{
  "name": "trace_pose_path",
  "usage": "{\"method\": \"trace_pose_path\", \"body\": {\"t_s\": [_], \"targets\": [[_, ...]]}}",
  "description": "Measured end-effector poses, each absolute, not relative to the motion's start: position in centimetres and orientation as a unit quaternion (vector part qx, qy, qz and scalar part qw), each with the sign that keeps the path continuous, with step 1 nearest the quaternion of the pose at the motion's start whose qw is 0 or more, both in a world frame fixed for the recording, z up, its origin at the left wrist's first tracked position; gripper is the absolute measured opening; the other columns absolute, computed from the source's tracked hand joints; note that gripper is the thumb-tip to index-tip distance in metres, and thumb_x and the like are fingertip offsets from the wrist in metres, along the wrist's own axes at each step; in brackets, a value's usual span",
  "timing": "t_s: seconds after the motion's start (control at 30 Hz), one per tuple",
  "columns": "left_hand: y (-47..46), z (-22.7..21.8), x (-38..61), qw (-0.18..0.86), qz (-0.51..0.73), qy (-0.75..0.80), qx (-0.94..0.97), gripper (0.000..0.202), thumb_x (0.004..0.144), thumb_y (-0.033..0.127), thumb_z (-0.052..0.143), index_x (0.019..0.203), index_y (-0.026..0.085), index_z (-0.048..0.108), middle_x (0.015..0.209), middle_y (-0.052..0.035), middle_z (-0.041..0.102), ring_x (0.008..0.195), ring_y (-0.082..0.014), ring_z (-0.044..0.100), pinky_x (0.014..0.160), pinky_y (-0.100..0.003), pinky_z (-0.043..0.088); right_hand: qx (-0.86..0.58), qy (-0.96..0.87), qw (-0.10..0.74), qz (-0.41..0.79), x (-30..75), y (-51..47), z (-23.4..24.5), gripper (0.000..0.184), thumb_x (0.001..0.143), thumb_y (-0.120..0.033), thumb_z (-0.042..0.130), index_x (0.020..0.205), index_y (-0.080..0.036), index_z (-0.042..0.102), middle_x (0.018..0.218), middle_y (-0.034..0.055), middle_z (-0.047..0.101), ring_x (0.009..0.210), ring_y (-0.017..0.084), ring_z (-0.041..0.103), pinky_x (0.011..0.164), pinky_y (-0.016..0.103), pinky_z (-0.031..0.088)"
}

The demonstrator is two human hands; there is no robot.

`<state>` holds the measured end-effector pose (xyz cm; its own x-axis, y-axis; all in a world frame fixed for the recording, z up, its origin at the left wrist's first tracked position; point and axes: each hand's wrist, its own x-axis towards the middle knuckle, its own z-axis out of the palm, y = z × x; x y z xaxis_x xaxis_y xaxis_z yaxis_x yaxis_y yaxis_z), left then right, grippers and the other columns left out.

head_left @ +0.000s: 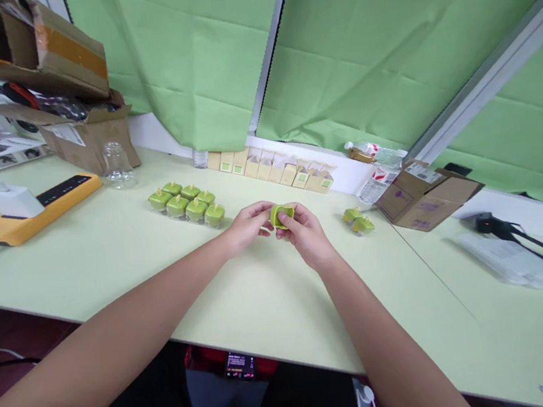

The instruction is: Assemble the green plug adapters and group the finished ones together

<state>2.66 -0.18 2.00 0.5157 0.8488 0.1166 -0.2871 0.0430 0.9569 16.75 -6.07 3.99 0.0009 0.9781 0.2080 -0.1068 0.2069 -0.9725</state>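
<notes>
Over the middle of the table, a small green lid [282, 216] is held up with its hollow side showing. My right hand [304, 231] grips it, the thumb pressed inside the hollow. On the other side, my left hand [250, 225] has its thumb and forefinger closed at the lid's left rim, with the lower fingers curled beneath. To the left of my hands stand several small clear cups with green lids [196, 208] in two rows, each lid topped with a yellowish knob. A smaller group of the same green-lidded cups [357, 221] sits to the right.
A row of small cardboard boxes [276, 168] lines the back edge. At left are an orange power strip [35, 211], a clear jar [118, 166] and stacked cartons [73, 49]. Rightward lie plastic bottles [378, 155], a cardboard box [424, 194] and black cables [534, 240].
</notes>
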Motion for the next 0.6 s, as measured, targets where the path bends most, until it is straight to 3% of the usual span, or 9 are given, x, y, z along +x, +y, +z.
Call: {"method": "trace_pose_path", "body": {"t_s": [0.2, 0.37, 0.6], "targets": [[-0.2, 1.8, 2.8, 0.760, 0.398, 0.199, 0.474, 0.028, 0.076, 0.036, 0.076, 0.094, 0.015, 0.070, 0.088, -0.0064, 0.067, 0.076, -0.0151, 0.063, 0.078, -0.034, 0.050, -0.431, -0.542, 0.582, 0.426, 16.5, -5.9, 3.8, 0.029, 0.078, -0.040, 0.072, 0.098, -0.027, 0.056, 0.084, -0.0025, 0.062, 0.066, 0.012, 0.057, 0.066, 0.029, 0.054], [-0.2, 1.6, 2.8, 0.803, 0.373, 0.176, 0.431, 0.035, 0.074, 0.038, 0.078, 0.101, 0.018, 0.071, 0.103, -0.0091, 0.068, 0.081, -0.0150, 0.062, 0.071, -0.028, 0.048, -0.462, -0.583, 0.590, 0.315, 16.6, -5.6, 3.2, 0.027, 0.080, -0.041, 0.067, 0.101, -0.025, 0.058, 0.092, 0.0007, 0.060, 0.074, 0.014, 0.056, 0.059, 0.026, 0.053], [0.4, 1.3, 2.8, 0.750, 0.427, 0.223, 0.454, 0.032, 0.068, 0.039, 0.081, 0.089, 0.016, 0.075, 0.089, -0.0067, 0.068, 0.077, -0.0131, 0.058, 0.067, -0.025, 0.044, -0.510, -0.612, 0.544, 0.264, 17.1, -5.5, 3.2, 0.032, 0.082, -0.043, 0.062, 0.108, -0.025, 0.057, 0.099, 0.0028, 0.060, 0.079, 0.015, 0.057, 0.057, 0.025, 0.051]]}}
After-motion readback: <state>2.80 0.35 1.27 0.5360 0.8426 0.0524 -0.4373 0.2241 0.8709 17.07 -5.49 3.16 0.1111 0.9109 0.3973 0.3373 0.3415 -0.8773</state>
